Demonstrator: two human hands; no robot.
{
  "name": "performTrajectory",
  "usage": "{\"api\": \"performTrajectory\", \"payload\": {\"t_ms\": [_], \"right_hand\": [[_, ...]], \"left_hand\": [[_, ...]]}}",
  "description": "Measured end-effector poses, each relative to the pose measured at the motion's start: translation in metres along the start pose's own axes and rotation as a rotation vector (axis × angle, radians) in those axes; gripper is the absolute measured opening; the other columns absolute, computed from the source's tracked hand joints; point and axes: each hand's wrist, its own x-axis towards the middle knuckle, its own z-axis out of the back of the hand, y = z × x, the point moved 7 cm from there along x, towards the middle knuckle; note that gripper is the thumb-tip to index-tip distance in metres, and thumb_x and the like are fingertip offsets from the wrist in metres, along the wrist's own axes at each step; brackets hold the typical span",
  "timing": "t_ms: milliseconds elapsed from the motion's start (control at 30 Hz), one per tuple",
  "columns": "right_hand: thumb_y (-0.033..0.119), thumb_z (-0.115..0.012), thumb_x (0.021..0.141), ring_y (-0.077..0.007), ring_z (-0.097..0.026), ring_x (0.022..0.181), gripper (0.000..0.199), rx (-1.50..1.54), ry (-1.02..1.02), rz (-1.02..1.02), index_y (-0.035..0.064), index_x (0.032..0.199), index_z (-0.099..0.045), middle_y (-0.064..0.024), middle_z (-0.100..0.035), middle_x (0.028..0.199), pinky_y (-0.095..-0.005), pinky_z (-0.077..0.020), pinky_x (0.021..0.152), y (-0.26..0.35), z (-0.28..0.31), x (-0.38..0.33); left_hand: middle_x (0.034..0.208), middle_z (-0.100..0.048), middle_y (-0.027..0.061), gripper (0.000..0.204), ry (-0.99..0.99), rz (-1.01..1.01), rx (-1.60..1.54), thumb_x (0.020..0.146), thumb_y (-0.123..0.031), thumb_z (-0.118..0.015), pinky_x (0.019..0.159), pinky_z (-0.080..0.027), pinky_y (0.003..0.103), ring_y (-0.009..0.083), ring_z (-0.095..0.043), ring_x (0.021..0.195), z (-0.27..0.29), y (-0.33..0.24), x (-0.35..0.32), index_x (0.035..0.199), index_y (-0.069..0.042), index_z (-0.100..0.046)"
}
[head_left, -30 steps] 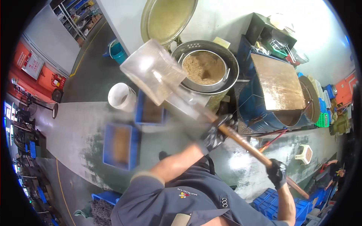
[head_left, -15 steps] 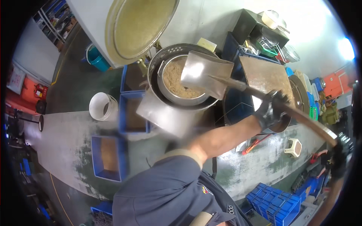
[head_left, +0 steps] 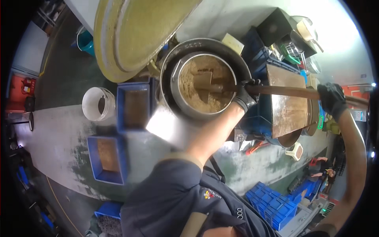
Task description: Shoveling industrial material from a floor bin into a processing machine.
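A long-handled shovel (head_left: 286, 91) lies across the view, gripped by both my black-gloved hands. My left hand (head_left: 246, 95) is closed round the shaft close to the blade, over the right rim of a steel pot. My right hand (head_left: 332, 101) closes on the handle farther right, near its end. Inside the steel pot (head_left: 182, 100), the blade is sunk in brown crumbly material (head_left: 213, 67), which partly covers it. That pot sits within a larger dark round vessel (head_left: 167, 65).
A big yellowish round lid (head_left: 138, 35) stands raised at upper left. Blue bins (head_left: 91, 158) and a white bucket (head_left: 92, 104) are on the left floor. Right of the vessel is a brown board (head_left: 290, 114); a small stool (head_left: 294, 151) and blue crate (head_left: 272, 205) lie lower right.
The shovel blade has gone from above the pot down into the brown material. My left hand has moved left toward the pot, and my right hand has come up and left.
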Motion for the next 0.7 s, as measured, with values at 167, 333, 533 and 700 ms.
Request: {"api": "performTrajectory", "payload": {"t_ms": [167, 333, 533, 700], "right_hand": [[0.015, -0.064, 0.065, -0.036, -0.061, 0.064, 0.009, 0.059, 0.327, -0.074, 0.0073, 0.07, -0.062, -0.0146, -0.061, 0.066, -0.0442, -0.0488, 0.056, 0.019, -0.052, -0.011], [0.024, -0.068, 0.07, -0.0281, -0.064, 0.057, 0.02, 0.441, 0.706, -0.107, 0.0045, 0.073, -0.065, -0.0154, -0.062, 0.062, -0.0401, -0.0514, 0.052, 0.083, -0.102, -0.104], [0.019, -0.068, 0.081, -0.0162, -0.06, 0.047, 0.02, 1.208, 1.119, -0.488, 0.0007, 0.082, -0.062, -0.0067, -0.062, 0.061, -0.029, -0.0505, 0.044, 0.18, -0.115, -0.175], [0.019, -0.071, 0.08, -0.0151, -0.06, 0.051, 0.027, 1.66, 1.284, -0.558, -0.003, 0.086, -0.057, -0.0086, -0.06, 0.065, -0.03, -0.0494, 0.043, 0.23, -0.105, -0.195]], "left_hand": [[0.08, -0.065, 0.0098, 0.017, -0.144, 0.055, -0.014, 0.086, -0.022, -0.054, 0.076, -0.056, 0.04, 0.025, -0.065, 0.077, 0.025, -0.019, -0.016, 0.083, -0.005, -0.058], [0.082, -0.063, 0.0111, 0.025, -0.281, 0.099, 0.087, 0.088, -0.029, -0.057, 0.081, -0.054, 0.041, 0.0246, -0.063, 0.082, 0.065, 0.028, -0.068, 0.086, -0.004, -0.057], [0.09, -0.063, 0.0123, 0.026, -0.263, 0.154, 0.16, 0.088, -0.027, -0.06, 0.088, -0.052, 0.044, 0.0298, -0.062, 0.091, 0.103, 0.064, -0.136, 0.092, -0.002, -0.055], [0.063, -0.048, 0.0011, 0.021, -0.149, 0.129, 0.136, 0.085, -0.022, -0.053, 0.064, -0.047, 0.03, 0.0164, -0.048, 0.059, 0.085, 0.071, -0.141, 0.07, -0.009, -0.045]]}}
